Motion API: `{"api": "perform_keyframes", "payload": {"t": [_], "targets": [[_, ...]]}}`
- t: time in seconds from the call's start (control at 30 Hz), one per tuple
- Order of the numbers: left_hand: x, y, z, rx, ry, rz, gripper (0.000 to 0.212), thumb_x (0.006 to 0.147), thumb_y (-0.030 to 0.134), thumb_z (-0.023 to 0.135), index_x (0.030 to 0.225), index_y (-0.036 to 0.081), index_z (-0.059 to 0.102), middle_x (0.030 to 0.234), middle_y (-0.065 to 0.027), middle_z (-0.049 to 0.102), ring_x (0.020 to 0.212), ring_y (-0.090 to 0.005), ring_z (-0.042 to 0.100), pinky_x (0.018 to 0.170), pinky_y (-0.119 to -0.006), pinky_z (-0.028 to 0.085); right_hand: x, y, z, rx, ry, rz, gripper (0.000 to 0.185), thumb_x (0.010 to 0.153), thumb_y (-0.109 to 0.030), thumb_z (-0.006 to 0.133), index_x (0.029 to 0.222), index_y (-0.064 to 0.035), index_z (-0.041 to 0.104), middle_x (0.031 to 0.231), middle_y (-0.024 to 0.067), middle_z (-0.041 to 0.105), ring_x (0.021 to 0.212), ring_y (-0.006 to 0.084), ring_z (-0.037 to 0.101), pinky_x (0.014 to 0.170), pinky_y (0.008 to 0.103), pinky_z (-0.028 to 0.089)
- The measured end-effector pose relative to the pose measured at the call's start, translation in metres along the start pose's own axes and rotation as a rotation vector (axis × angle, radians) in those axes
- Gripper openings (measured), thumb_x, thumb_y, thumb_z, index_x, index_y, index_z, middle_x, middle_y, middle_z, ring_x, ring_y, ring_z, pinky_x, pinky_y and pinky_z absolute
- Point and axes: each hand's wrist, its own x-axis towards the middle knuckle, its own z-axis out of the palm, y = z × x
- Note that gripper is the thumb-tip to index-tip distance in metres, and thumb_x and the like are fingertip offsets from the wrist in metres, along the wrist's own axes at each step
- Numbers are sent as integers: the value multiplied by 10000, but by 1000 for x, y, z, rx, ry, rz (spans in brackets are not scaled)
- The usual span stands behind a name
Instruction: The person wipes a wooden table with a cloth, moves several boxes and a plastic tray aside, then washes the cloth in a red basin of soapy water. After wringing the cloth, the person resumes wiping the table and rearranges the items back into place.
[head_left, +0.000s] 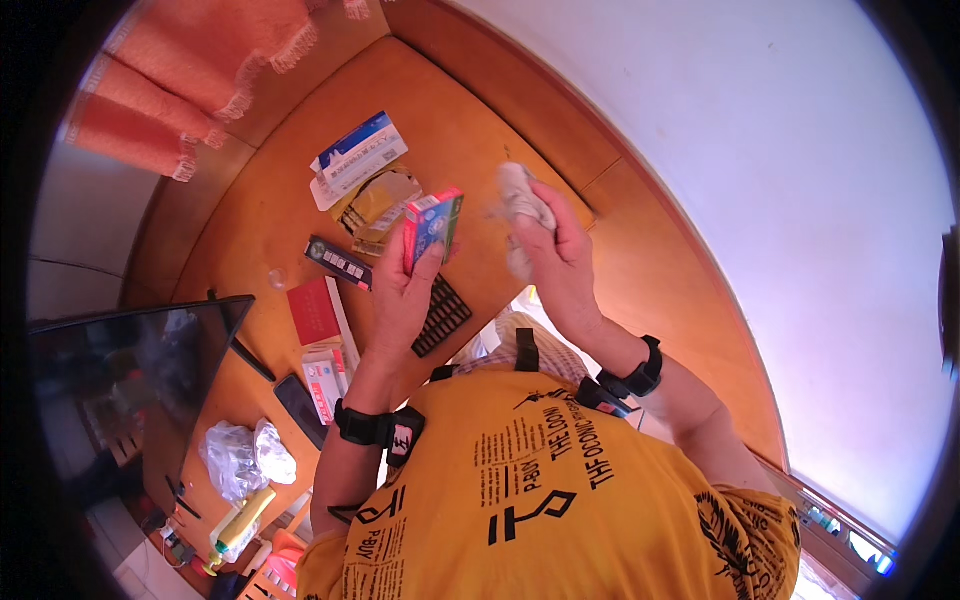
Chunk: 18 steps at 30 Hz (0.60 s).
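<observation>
In my left hand (401, 300) is a small cardboard box (429, 229) with blue, red and green sides, held upright between thumb and fingers. My right hand (559, 255) pinches a crumpled whitish cloth (517, 196), slightly blurred, to the right of the box and apart from it. Just beyond the small box lie a yellow-and-black packet (379, 195) and a white-and-blue carton (364, 154). A dark narrow box (337, 261) is partly hidden behind my left hand. Under that hand's right side sits a black slotted tray (444, 315).
The wooden table (450, 97) also bears a red book (315, 311), a white-and-red box (322, 382), a dark phone-like slab (300, 409) and clear plastic bags (236, 457). A screen (142, 375) stands at left. Below it is a yellow bottle-like item (244, 521). A white wall (750, 150) rises at right.
</observation>
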Motion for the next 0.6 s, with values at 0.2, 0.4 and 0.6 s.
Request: {"api": "perform_keyframes", "payload": {"t": [0.2,0.4,0.6], "targets": [[-5,-13,-18,519,-194,348,316,987,122,544,1269,-17,522,1067,-93,634,887,-187,659,829,-293,531,36,-4,11,-196,-315,112,312,921,-136,613,1220,-50,588,1182,110,592,1068,220,572,861,317,481],[-11,-8,-15,-328,-82,-286,397,1019,246,492,1360,42,468,1129,-110,653,959,-191,667,833,-328,545,16,34,-21,-375,-173,-42,338,869,-127,656,1202,-93,612,1238,117,575,1124,312,544,876,362,481],[-17,-21,28,-555,86,-482,375,1047,349,435,1229,33,519,994,-68,640,861,-149,646,745,-302,539,-2,34,13,-678,-346,-705,429,776,-48,674,1193,-137,626,1233,109,580,1129,326,544,958,430,437]]}}
